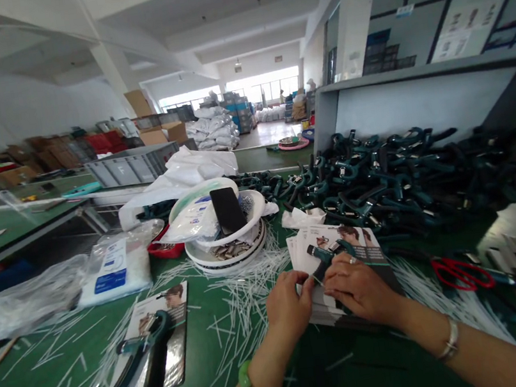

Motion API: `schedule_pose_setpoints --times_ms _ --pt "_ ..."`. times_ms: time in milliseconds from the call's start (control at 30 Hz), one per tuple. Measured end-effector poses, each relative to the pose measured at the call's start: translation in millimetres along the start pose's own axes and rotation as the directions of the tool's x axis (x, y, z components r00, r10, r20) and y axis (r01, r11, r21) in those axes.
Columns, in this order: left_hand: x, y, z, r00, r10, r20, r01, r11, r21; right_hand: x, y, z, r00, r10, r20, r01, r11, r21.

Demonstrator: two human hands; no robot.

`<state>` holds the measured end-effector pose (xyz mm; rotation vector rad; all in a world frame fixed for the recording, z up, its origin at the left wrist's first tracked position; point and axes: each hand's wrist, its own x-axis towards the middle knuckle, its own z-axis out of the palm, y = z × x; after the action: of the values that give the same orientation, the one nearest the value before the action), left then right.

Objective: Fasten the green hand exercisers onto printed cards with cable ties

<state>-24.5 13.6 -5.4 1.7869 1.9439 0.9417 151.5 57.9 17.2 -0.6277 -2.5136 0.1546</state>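
Note:
My left hand (291, 305) and my right hand (361, 285) meet over a dark teal two-handled tool (323, 260), which lies on a stack of printed cards (368, 254). Both hands have their fingers pinched together at the tool, around what looks like a thin white tie (317, 280). My fingers hide most of the tie and the tool's lower part. To the left, a similar teal tool (159, 331) lies on its own printed card (182, 315), with a pale tie across a handle.
Loose white ties (239, 300) litter the green table (213, 381). A white basin (195, 264) holds metal parts; a black phone (228, 211) rests above it. A large heap of teal tools (381, 175) fills the back right. Red-handled scissors (464, 272) lie at right.

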Motion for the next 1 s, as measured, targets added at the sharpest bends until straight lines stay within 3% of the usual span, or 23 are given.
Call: schedule_pose_setpoints --times_ms 200,400,667,800,900,967,1000 --pt "4 8 5.8 0.998 -0.065 0.014 0.064 0.997 0.036 -6 2 7 0.985 0.112 -0.129 -0.108 0.993 0.039" --pt "2 9 9.2 0.999 -0.051 -0.015 0.051 0.999 0.008 -9 4 10 0.982 0.122 -0.141 -0.112 0.991 0.077" --pt "-1 9 19.6 0.987 0.091 -0.131 -0.072 0.988 0.139 -13 -3 6 0.981 0.059 -0.183 -0.043 0.995 0.088" --pt "-2 7 20.3 0.986 0.115 -0.124 -0.087 0.974 0.211 -11 -12 2 0.995 0.044 -0.086 -0.038 0.997 0.067" --pt "-3 10 18.4 0.989 0.112 -0.097 -0.081 0.957 0.280 -14 -4 -11 0.999 0.035 0.032 -0.037 0.997 0.066" --pt "-4 12 17.3 0.990 0.112 -0.083 -0.082 0.951 0.297 -29 16 -28 0.987 0.154 0.055 -0.152 0.988 -0.036" --pt "-4 12 16.8 0.990 0.115 -0.080 -0.087 0.952 0.295 -41 29 -37 0.956 0.293 0.028 -0.286 0.948 -0.139"
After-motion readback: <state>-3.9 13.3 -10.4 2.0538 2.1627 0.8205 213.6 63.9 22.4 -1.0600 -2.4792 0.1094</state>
